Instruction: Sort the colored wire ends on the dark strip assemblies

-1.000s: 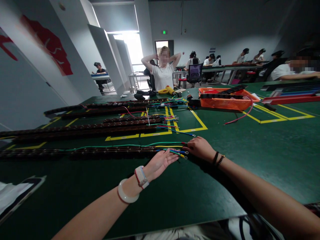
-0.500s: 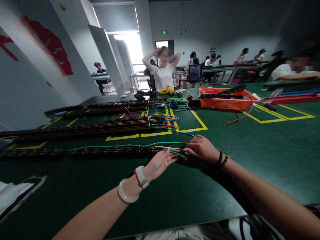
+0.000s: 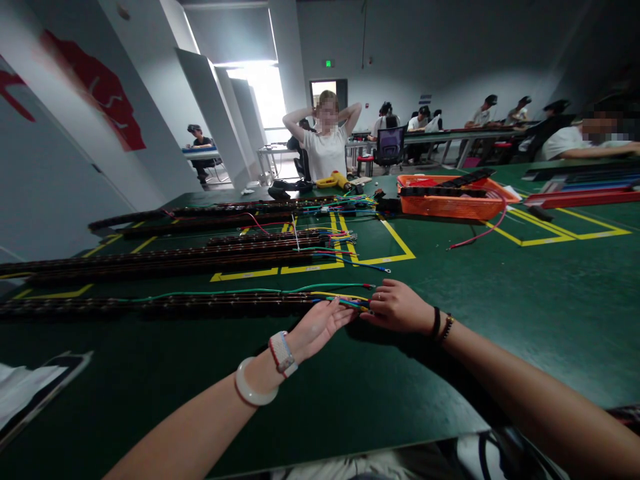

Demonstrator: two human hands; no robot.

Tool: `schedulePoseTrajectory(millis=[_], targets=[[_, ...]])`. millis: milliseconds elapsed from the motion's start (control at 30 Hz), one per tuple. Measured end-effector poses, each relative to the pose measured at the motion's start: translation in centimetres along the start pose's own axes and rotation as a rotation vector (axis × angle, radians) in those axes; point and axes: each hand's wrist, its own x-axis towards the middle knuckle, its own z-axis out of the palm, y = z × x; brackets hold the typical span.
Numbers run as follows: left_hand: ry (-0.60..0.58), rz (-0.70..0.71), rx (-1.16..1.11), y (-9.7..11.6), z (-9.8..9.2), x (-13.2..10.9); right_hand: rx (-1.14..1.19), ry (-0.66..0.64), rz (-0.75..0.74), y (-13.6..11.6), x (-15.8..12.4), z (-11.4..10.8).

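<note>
Coloured wire ends (image 3: 356, 304), blue, green and yellow and tipped with small metal terminals, lie fanned on the bench (image 3: 500, 320) just past the tip of the nearest dark strip (image 3: 175, 305), which runs off toward nine o'clock. The left hand (image 3: 320, 327) comes in from seven o'clock, its fingers stretched out and spread, and their tips rest on the bundle. The right hand (image 3: 397, 307) meets the same ends from three o'clock with its fingers loosely curled. I cannot tell whether its thumb and finger are pinched on a wire or only touching.

This looks like sorting or laying out the loose ends. Picking out one lead would call for a fine fingertip pinch, since the terminals are small and lie close together.

A long green wire (image 3: 225, 292) runs along the strip's far side. More dark strips (image 3: 175, 257) lie parallel at eleven o'clock, across yellow tape (image 3: 397, 245). An orange basket (image 3: 455, 205) stands at one o'clock. Beyond the bench's far end, at twelve o'clock, a person (image 3: 327, 152) in a white shirt has both arms raised behind the head.
</note>
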Motion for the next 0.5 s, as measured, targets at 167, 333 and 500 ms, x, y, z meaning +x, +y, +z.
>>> schedulePoseTrajectory(millis=[167,333,500], targets=[[-0.035,-0.047,0.046,0.0,-0.1,-0.3,0.08,0.059,0.209,-0.2,0.2,-0.1],[-0.047,-0.064,0.08,-0.2,-0.1,-0.8,0.108,-0.039,0.323,0.0,0.3,0.3],[-0.052,-0.073,0.105,0.0,0.3,-1.1,0.103,-0.114,0.31,-0.2,0.2,0.6]])
